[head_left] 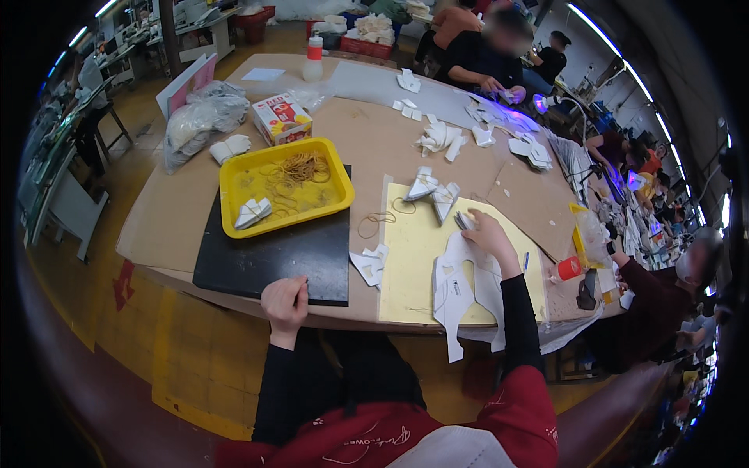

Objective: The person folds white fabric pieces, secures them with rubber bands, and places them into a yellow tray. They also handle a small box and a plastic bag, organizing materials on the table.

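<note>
Near the right side of the yellow sheet point(406, 285), a small stack of pale pieces point(465, 221) sits at the fingertips of this person's right hand point(491, 234). The fingers look to be pinching it from the side, perhaps to keep the layers even, though the far side of the grip is hidden from me. Just below the wrist lie large white cut-outs point(452, 287), their narrow ends hanging over the table's point(156, 226) near edge, probably because they are too long for the space left to them.

Well apart, the left hand point(285, 304) is curled into a fist at the near edge of a black board point(265, 261); I can't tell whether anything is tucked inside. It seems to be merely resting there.

Beyond the stack, two folded white bundles point(433, 193) stand close together, likely put there to be out of the way. Loose rubber bands point(377, 221) lie to their left, and more are heaped in a yellow tray point(231, 184) on the board, its raised rim presumably keeping them from scattering. Another white bundle point(253, 212) lies in its near corner. Behind the tray are a printed box point(282, 121) and a clear plastic bag point(199, 129). Across the table, another person point(485, 58) bends over white pieces by a violet-lit lamp point(541, 102).
</note>
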Available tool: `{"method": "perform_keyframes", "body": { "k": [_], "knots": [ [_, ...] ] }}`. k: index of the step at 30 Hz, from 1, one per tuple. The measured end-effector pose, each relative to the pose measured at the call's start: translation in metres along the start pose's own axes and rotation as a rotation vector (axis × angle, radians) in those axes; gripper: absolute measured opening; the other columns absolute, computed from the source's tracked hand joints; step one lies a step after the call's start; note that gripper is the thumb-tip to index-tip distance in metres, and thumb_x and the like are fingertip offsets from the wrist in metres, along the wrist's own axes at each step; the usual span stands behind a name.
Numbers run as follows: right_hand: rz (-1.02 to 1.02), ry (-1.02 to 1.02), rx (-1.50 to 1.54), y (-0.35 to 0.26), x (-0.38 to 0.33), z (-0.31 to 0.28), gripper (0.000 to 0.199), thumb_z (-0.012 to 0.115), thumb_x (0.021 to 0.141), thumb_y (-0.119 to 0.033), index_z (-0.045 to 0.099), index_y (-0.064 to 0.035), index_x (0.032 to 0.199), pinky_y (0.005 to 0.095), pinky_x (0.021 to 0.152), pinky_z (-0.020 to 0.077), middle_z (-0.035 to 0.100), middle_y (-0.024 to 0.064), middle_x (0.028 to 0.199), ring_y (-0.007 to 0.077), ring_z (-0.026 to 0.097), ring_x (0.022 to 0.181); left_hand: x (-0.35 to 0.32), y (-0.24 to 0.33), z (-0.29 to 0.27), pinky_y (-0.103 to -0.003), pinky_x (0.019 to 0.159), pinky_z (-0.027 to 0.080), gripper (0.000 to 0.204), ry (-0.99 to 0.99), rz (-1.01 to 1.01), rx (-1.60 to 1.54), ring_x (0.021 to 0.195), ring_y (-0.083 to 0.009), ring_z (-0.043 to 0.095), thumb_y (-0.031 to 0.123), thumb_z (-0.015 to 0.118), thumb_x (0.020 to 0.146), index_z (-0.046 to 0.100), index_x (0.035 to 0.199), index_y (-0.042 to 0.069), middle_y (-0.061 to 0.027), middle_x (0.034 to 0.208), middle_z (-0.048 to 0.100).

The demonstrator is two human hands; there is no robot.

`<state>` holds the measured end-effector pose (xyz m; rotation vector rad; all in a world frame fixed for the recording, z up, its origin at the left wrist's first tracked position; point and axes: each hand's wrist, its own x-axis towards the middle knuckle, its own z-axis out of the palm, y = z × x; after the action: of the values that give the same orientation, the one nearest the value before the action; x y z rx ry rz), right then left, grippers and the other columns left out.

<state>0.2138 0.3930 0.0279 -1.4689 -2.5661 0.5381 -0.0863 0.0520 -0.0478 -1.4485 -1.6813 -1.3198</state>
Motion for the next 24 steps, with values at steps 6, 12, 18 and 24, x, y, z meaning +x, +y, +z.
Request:
{"method": "perform_keyframes", "body": {
  "k": [6, 12, 18, 24],
  "knots": [
    [0.093, 0.297, 0.117, -0.037, 0.021, -0.028, 0.05, 0.076, 0.076, -0.027, 0.064, 0.0003, 0.116, 0.0412, 0.087, 0.0487, 0.065, 0.0205, 0.11, 0.0326, 0.063, 0.102, -0.01, -0.008, 0.002, -0.036, 0.07, 0.052, 0.014, 0.046, 0.025, -0.02, 0.074, -0.0271, 0.065, 0.001, 0.066, 0.08, 0.07, 0.093, 0.005, -0.0079, 0.084, 0.069],
    [-0.251, 0.465, 0.134, -0.045, 0.055, 0.014, 0.053, 0.076, 0.076, -0.022, 0.061, -0.0092, 0.124, 0.0442, 0.094, 0.046, 0.053, 0.0248, 0.122, 0.0412, 0.052, 0.117, -0.008, -0.005, 0.003, -0.037, 0.071, 0.052, 0.015, 0.035, 0.02, -0.02, 0.074, -0.0271, 0.066, 0.001, 0.066, 0.078, 0.07, 0.092, 0.005, -0.008, 0.083, 0.07],
    [-0.241, 0.378, 0.199, -0.052, 0.053, 0.043, 0.077, 0.076, 0.066, -0.006, 0.047, -0.0173, 0.136, 0.0466, 0.099, 0.0441, 0.042, 0.0266, 0.133, 0.0445, 0.052, 0.112, -0.002, -0.002, 0.002, -0.036, 0.067, 0.052, 0.013, 0.044, 0.001, -0.023, 0.072, -0.0256, 0.066, 0.0, 0.067, 0.076, 0.068, 0.088, 0.005, -0.0074, 0.08, 0.069],
    [-0.228, 0.439, 0.227, -0.04, 0.049, -0.001, 0.075, 0.074, 0.063, -0.009, 0.049, -0.0071, 0.133, 0.0439, 0.092, 0.0461, 0.055, 0.0209, 0.115, 0.0366, 0.056, 0.108, -0.004, -0.005, 0.001, -0.033, 0.064, 0.053, 0.014, 0.082, 0.033, 0.002, 0.07, -0.0222, 0.067, 0.002, 0.07, 0.073, 0.067, 0.085, 0.008, -0.0049, 0.079, 0.069]
  ]
}}
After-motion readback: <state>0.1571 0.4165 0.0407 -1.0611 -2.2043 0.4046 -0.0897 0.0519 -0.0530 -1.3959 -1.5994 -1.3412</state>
